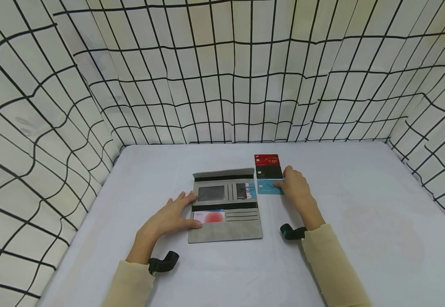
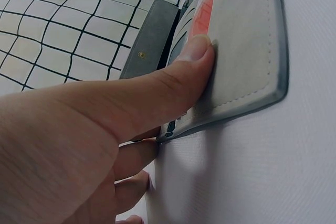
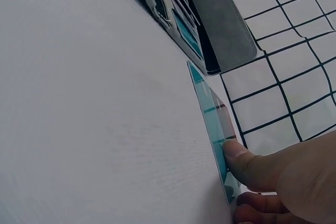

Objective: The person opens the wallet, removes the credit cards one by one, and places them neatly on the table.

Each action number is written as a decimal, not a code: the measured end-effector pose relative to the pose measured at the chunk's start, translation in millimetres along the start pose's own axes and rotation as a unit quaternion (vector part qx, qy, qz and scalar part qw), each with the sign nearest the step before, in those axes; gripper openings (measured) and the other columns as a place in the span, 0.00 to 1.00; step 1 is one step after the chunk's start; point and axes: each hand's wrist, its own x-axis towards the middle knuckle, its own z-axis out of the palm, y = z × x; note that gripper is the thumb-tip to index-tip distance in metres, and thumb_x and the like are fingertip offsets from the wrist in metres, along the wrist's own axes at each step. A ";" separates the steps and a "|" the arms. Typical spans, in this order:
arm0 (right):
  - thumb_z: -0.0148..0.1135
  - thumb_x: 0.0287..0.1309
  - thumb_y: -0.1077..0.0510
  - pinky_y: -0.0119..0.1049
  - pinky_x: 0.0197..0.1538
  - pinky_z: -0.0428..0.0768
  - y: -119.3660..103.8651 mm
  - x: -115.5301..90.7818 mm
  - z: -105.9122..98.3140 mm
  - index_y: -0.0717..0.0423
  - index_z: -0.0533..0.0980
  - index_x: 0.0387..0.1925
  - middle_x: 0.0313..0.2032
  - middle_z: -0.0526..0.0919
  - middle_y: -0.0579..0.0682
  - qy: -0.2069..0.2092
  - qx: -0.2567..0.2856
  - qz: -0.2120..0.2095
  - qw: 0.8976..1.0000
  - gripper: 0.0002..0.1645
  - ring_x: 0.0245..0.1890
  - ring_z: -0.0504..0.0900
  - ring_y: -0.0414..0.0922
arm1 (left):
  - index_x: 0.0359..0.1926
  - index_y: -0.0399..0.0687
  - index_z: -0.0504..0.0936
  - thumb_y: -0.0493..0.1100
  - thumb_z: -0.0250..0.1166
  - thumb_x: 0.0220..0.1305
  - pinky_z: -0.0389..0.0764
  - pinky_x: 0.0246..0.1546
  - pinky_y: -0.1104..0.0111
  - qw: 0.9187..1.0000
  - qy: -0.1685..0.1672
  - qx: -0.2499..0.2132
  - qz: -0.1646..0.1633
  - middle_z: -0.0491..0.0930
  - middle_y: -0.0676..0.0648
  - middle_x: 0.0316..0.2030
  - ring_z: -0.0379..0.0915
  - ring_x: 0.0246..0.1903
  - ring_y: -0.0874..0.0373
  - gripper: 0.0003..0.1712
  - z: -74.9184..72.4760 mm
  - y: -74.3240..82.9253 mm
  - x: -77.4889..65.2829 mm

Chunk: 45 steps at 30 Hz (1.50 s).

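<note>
A grey wallet (image 1: 226, 233) lies unfolded on the white table. My left hand (image 1: 172, 215) rests at its left edge, fingers spread; the thumb (image 2: 194, 51) presses on the wallet near a pink-and-white card (image 1: 209, 217) in a lower pocket. A blue-and-white card (image 1: 250, 191) shows in an upper right slot. To the wallet's right, my right hand (image 1: 297, 189) pinches a light blue card (image 1: 266, 186) by its right end, the thumb (image 3: 236, 149) on its face and the other fingers curled at its edge. Just above lie a black card (image 1: 267, 172) and a red VIP card (image 1: 266, 159).
The white table (image 1: 360, 192) is bordered at the back and sides by white walls behind black netting (image 1: 241, 76). Each wrist wears a black camera band. The wallet's flap (image 3: 223, 22), with a small snap, stands raised at its far side.
</note>
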 end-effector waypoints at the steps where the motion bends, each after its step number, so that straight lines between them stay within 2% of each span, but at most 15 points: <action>1: 0.68 0.63 0.52 0.47 0.44 0.82 0.7 0.0 0.0 0.67 0.71 0.47 0.41 0.83 0.65 -0.003 0.002 0.000 1.000 0.24 0.36 0.78 0.53 | 0.75 0.49 0.64 0.61 0.73 0.54 0.45 0.72 0.32 1.000 0.000 -0.001 0.001 0.52 0.36 0.78 0.39 0.76 0.27 0.52 0.1 0.0 -0.1; 10: 0.60 0.70 0.47 0.43 0.43 0.80 8.9 -1.8 -1.6 0.64 0.71 0.52 0.45 0.81 0.62 -0.031 0.054 0.014 0.998 0.25 0.41 0.77 0.53 | 0.74 0.50 0.65 0.61 0.74 0.53 0.44 0.74 0.33 1.000 0.000 -0.002 0.003 0.54 0.37 0.78 0.40 0.77 0.30 0.51 0.7 1.1 -2.2; 15: 0.59 0.70 0.45 0.44 0.44 0.81 7.1 -4.3 -3.2 0.64 0.71 0.51 0.45 0.82 0.63 -0.024 0.059 0.011 0.998 0.25 0.41 0.78 0.53 | 0.74 0.49 0.65 0.60 0.74 0.54 0.44 0.74 0.34 1.000 0.001 -0.003 0.001 0.53 0.38 0.78 0.40 0.77 0.31 0.51 1.5 0.9 -1.7; 25: 0.57 0.71 0.44 0.38 0.36 0.79 6.4 -4.3 -6.0 0.63 0.72 0.51 0.40 0.83 0.62 -0.004 0.063 -0.002 0.998 0.25 0.36 0.79 0.51 | 0.74 0.49 0.65 0.60 0.74 0.53 0.46 0.72 0.31 1.000 0.005 0.002 0.002 0.54 0.37 0.77 0.41 0.76 0.27 0.51 2.2 -0.8 -0.9; 35: 0.57 0.70 0.43 0.33 0.29 0.75 1.8 -2.9 -9.4 0.63 0.73 0.49 0.36 0.83 0.61 0.019 0.076 -0.021 0.997 0.25 0.30 0.77 0.49 | 0.75 0.49 0.65 0.62 0.73 0.54 0.45 0.73 0.33 1.000 0.003 -0.001 0.005 0.53 0.38 0.78 0.40 0.77 0.28 0.52 0.4 0.0 -2.3; 45: 0.57 0.71 0.44 0.33 0.29 0.74 -0.5 -1.9 -10.9 0.62 0.74 0.48 0.35 0.83 0.60 0.026 0.078 -0.030 0.996 0.23 0.30 0.76 0.49 | 0.75 0.49 0.65 0.61 0.73 0.54 0.46 0.72 0.32 1.000 0.004 -0.003 0.002 0.53 0.38 0.78 0.40 0.76 0.27 0.51 -0.2 0.4 -2.0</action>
